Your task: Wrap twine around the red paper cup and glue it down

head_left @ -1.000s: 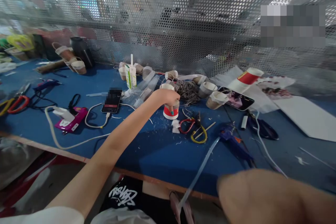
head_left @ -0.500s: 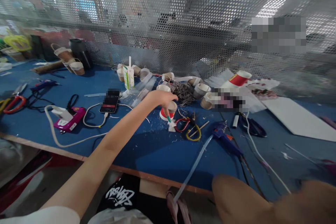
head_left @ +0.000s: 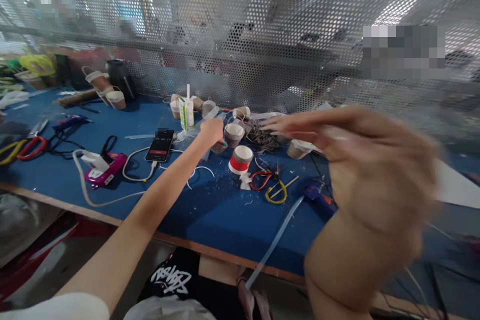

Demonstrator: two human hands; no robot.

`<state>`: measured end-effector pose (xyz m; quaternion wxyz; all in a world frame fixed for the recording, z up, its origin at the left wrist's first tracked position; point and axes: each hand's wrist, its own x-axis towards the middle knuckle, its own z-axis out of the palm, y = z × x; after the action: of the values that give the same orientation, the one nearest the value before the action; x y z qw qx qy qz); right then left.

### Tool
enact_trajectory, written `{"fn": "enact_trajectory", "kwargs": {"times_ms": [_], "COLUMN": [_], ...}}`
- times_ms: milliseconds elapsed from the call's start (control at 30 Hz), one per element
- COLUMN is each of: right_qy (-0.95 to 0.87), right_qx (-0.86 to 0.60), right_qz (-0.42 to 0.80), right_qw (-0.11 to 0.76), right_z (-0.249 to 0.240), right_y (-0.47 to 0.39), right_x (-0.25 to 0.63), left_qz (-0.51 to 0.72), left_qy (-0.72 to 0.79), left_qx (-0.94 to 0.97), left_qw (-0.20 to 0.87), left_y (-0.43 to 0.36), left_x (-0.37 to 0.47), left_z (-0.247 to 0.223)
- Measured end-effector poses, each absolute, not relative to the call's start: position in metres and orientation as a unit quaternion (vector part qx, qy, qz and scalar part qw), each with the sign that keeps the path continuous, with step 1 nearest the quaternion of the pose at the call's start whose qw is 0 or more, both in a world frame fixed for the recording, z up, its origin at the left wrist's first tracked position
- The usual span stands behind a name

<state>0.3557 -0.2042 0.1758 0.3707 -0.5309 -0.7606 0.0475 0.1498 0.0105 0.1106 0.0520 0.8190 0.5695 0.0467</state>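
Note:
My left hand [head_left: 212, 130] reaches over the middle of the table, fingers closed, beside a fabric-wrapped small bucket [head_left: 234, 132]. A small teal tip shows at its fingers, and a brownish shape lies just under them; what it grips is mostly hidden. To its right stands a paper cup with a red band [head_left: 240, 160]. My right hand [head_left: 360, 160] is raised close to the camera, blurred, its fingers stretched to the left and holding nothing visible. It covers part of the blue glue gun [head_left: 317, 194]. Scissors with red and yellow handles [head_left: 270, 187] lie near the cup.
A phone [head_left: 160, 145] on a white cable and a magenta power strip [head_left: 107, 170] lie at left. Behind stand a drink carton [head_left: 186, 114], more small buckets and a tangle of grey cord [head_left: 262, 137]. A perforated metal screen [head_left: 240, 35] backs the table.
My left hand has moved left from above the red-banded cup, which now shows fully. My right hand has risen from the lower right corner into view, its fingers extending left.

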Motion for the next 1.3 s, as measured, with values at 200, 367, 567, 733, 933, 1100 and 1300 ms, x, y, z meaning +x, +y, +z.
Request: {"fn": "enact_trajectory", "kwargs": {"times_ms": [200, 367, 567, 733, 933, 1100, 1300], "right_qy": [-0.750, -0.739, -0.708, -0.671, -0.654, -0.682, -0.770], "right_qx": [-0.651, -0.650, -0.689, -0.732, -0.750, -0.729, -0.627], "right_qz": [0.114, 0.160, 0.151, 0.120, 0.097, 0.053, 0.114], "right_qw": [-0.031, -0.067, -0.012, 0.012, -0.008, 0.026, 0.036], "right_z": [0.165, 0.121, 0.135, 0.130, 0.115, 0.146, 0.157], "right_y": [-0.096, -0.060, -0.049, -0.038, -0.026, -0.055, -0.084], "right_x": [0.304, 0.305, 0.344, 0.386, 0.390, 0.375, 0.323], "left_qz": [0.093, 0.154, 0.311, 0.425, 0.353, 0.361, 0.359], "left_qy": [0.480, 0.329, 0.331, 0.445, 0.433, 0.372, 0.379], "left_qx": [0.872, 0.932, 0.891, 0.781, 0.799, 0.850, 0.844], "left_qw": [0.028, 0.000, -0.023, 0.103, 0.221, 0.098, 0.121], "left_y": [-0.028, -0.038, -0.035, -0.024, -0.025, -0.038, -0.044], "left_x": [0.136, 0.112, 0.103, 0.117, 0.117, 0.109, 0.108], "left_z": [0.086, 0.058, 0.021, 0.004, 0.015, 0.025, 0.023]}}
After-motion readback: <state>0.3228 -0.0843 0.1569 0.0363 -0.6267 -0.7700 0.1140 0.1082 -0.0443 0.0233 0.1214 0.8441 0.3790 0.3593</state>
